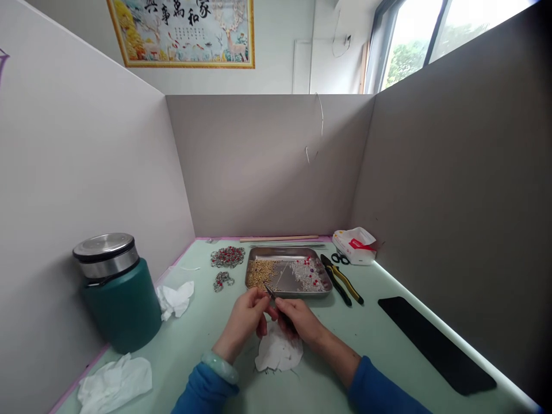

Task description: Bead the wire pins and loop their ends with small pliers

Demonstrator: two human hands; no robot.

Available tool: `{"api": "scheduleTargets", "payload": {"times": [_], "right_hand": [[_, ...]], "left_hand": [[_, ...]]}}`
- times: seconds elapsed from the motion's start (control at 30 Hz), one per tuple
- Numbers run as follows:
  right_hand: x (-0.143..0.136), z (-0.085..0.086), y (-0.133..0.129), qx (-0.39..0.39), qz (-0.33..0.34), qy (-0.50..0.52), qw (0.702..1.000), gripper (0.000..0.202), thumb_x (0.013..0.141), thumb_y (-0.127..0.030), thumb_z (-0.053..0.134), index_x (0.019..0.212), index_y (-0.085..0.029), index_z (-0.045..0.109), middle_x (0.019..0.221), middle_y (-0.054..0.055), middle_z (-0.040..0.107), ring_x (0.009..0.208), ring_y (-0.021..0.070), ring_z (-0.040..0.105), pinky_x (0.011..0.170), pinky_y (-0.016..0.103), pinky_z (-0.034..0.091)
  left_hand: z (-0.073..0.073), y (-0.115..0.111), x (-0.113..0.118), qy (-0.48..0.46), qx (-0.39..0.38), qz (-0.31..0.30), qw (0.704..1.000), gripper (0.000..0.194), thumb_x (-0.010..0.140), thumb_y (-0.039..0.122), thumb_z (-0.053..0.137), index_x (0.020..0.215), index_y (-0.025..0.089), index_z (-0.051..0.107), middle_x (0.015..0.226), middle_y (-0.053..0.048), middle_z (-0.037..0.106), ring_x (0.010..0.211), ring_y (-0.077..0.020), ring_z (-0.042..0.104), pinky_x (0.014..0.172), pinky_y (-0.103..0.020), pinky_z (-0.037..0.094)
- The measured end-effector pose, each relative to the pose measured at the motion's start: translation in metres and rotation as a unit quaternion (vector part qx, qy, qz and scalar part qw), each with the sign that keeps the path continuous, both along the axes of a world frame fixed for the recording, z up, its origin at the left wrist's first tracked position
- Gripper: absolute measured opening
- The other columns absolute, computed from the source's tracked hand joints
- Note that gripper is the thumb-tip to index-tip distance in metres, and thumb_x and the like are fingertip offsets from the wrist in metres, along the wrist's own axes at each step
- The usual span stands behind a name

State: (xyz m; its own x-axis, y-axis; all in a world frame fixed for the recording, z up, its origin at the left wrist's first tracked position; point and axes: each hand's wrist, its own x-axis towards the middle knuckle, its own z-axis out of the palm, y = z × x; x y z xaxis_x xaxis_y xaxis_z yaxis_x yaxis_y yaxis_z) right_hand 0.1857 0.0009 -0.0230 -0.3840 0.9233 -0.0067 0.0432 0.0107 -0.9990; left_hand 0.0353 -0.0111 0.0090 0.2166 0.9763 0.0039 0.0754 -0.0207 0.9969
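Observation:
My right hand [301,319] is closed around a small dark tool that looks like fine-nosed pliers [269,291], its narrow tip pointing up and left. Close beside it, my left hand [248,315] is pinched shut near the tip; whatever its fingers hold is too small to make out. Both hands hover just in front of a metal tray [290,251]. Gold beads [260,271] lie in the tray's left part, and clear and red beads [308,274] in its right. Under my hands, a crumpled white tissue [280,349] rests on the table.
Beaded chains [227,257] lie in two piles left of the tray. To its right are yellow-and-black pliers [345,282], scissors [340,259] and a tissue pack [354,246]. A green flask [121,305] stands at left near tissues [176,299]. A black strip [435,345] lies at right.

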Motion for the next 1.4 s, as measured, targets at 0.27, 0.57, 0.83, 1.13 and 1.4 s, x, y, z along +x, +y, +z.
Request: {"api": "scheduleTargets", "payload": {"times": [0.27, 0.57, 0.83, 1.13, 1.4], "right_hand": [[0.0005, 0.0018, -0.0019, -0.017, 0.008, 0.005, 1.0, 0.048, 0.08, -0.059, 0.042, 0.066, -0.015, 0.053, 0.046, -0.003, 0.048, 0.033, 0.0069, 0.038, 0.033, 0.02, 0.023], [0.0009, 0.0047, -0.0036, -0.037, 0.024, 0.023, 0.999, 0.048, 0.081, -0.058, 0.041, 0.069, -0.013, 0.056, 0.048, -0.001, 0.052, 0.034, 0.0078, 0.041, 0.033, 0.02, 0.025], [0.0043, 0.0079, -0.0059, -0.125, 0.107, 0.089, 0.982, 0.052, 0.084, -0.058, 0.036, 0.071, -0.013, 0.057, 0.051, 0.002, 0.055, 0.035, 0.0084, 0.045, 0.033, 0.02, 0.029], [0.0024, 0.0075, -0.0056, -0.111, 0.075, 0.057, 0.989, 0.05, 0.083, -0.058, 0.039, 0.072, -0.013, 0.057, 0.049, 0.001, 0.053, 0.035, 0.0079, 0.043, 0.033, 0.019, 0.027], [0.0013, 0.006, -0.0053, -0.046, 0.038, 0.021, 0.998, 0.051, 0.079, -0.06, 0.041, 0.069, -0.013, 0.056, 0.047, -0.002, 0.05, 0.035, 0.007, 0.041, 0.034, 0.019, 0.028]], "left_hand": [[-0.0014, -0.0013, -0.0019, 0.005, 0.03, 0.003, 1.0, 0.021, 0.08, 0.038, 0.05, 0.078, 0.018, 0.045, 0.059, 0.001, 0.063, 0.031, -0.0052, 0.041, 0.031, -0.017, 0.027], [-0.003, 0.0001, -0.0032, -0.005, 0.034, -0.002, 0.999, 0.021, 0.078, 0.036, 0.054, 0.077, 0.016, 0.049, 0.056, 0.002, 0.061, 0.03, -0.0034, 0.037, 0.031, -0.016, 0.021], [0.0005, -0.0033, -0.0044, -0.04, 0.014, -0.036, 0.998, 0.021, 0.08, 0.037, 0.05, 0.078, 0.016, 0.048, 0.059, 0.0, 0.063, 0.032, -0.0049, 0.04, 0.032, -0.017, 0.025], [0.003, -0.0044, -0.0045, -0.004, 0.022, -0.006, 1.0, 0.02, 0.079, 0.035, 0.053, 0.075, 0.016, 0.049, 0.056, 0.001, 0.061, 0.031, -0.0025, 0.033, 0.031, -0.016, 0.018], [0.0018, -0.0033, -0.002, 0.057, 0.049, 0.04, 0.996, 0.018, 0.076, 0.033, 0.055, 0.074, 0.015, 0.053, 0.052, 0.003, 0.059, 0.027, -0.0029, 0.034, 0.029, -0.016, 0.021]]}}
